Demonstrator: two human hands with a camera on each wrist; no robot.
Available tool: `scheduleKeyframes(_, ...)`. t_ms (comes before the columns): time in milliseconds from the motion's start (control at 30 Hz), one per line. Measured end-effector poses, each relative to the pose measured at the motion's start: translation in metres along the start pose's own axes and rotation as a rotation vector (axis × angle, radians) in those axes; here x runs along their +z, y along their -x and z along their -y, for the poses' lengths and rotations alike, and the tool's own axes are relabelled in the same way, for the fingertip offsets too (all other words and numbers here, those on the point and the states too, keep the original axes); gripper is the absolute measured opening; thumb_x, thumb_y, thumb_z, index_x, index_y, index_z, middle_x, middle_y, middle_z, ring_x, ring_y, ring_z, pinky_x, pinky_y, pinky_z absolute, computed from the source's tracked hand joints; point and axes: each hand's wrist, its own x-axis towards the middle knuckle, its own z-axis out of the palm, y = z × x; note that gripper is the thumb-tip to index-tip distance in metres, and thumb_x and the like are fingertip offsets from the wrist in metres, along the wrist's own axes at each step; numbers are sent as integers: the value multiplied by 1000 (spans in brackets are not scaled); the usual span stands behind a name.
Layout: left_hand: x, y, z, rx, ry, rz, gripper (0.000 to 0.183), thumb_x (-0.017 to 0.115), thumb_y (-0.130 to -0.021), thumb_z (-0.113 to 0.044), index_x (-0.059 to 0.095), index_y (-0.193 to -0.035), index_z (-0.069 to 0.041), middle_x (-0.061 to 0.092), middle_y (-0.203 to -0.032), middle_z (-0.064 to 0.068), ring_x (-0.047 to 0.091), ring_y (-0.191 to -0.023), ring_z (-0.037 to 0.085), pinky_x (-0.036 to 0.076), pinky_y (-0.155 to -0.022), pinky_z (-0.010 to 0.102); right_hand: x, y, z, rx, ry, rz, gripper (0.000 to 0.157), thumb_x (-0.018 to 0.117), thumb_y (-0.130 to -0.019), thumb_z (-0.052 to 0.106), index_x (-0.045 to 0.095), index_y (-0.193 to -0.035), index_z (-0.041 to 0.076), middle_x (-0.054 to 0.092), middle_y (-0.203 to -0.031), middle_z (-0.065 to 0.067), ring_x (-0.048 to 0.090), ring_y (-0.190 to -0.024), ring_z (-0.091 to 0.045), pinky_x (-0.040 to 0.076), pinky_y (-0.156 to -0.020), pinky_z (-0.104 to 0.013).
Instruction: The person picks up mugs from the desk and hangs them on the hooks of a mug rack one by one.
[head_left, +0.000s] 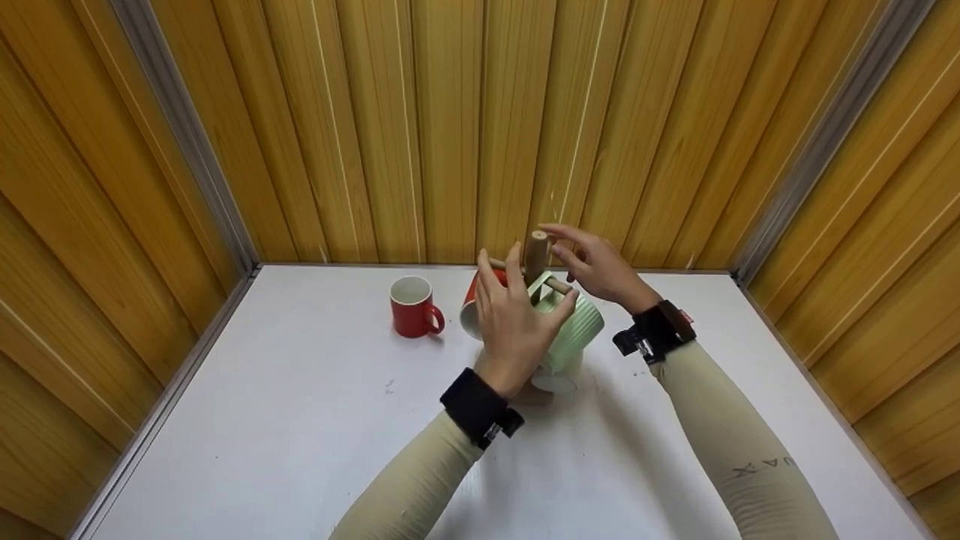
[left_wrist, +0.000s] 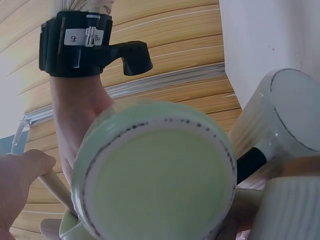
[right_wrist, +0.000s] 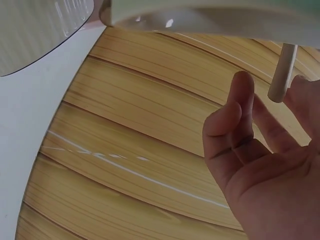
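Note:
A wooden mug tree (head_left: 537, 255) stands toward the back of the table. From one of its pegs a light green ribbed mug (head_left: 581, 330) hangs tilted by its handle; its round base (left_wrist: 160, 185) fills the left wrist view. My left hand (head_left: 517, 322) spreads its fingers in front of the tree, thumb at the tip of the green mug's peg (left_wrist: 57, 187). Partly hidden behind that hand is a red mug (head_left: 471, 307) on the tree. My right hand (head_left: 600, 266) is beside the post top, fingers loosely bent around nothing, index fingertip close to the wood.
Left of the tree, another red mug (head_left: 412, 307) stands upright on the white table (head_left: 300, 420), handle to the right. Below the green mug is a pale ribbed cup (left_wrist: 280, 115). Wood-patterned walls (head_left: 450, 135) enclose the back and sides.

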Motion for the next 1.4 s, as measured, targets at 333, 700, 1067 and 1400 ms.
scheduleKeyframes(333,2,2,-7,46,-10,35,86,83,-78,-57,56,-146,-11,32,-155,38,41,-140,48,41,-111,58,-3,2,-4,52,-4,18,34,55,-108,24,63,-139,15,71,-121,-9,67,-79,-28,55,-70,-39)
scheduleKeyframes(700,6,-1,-10,78,-64,33,85,82,-78,-58,59,-144,-11,34,-153,40,48,-133,47,45,-108,55,-9,4,-6,44,-2,2,33,56,-107,24,64,-138,15,71,-123,-10,71,-83,-36,55,-71,-40)
scheduleKeyframes(1067,-1,-11,3,50,65,160,82,82,-79,-53,56,-147,-16,23,-160,37,37,-144,48,37,-112,62,-9,8,-10,46,27,-48,31,58,-106,25,66,-133,13,71,-123,-9,67,-73,-30,54,-67,-35)
scheduleKeyframes(1400,-12,-17,24,78,115,155,79,79,-82,-54,56,-148,-17,30,-160,31,44,-140,42,32,-114,62,-9,15,-11,16,84,-135,25,61,-105,25,71,-123,12,74,-111,-7,64,-63,-19,50,-54,-30)
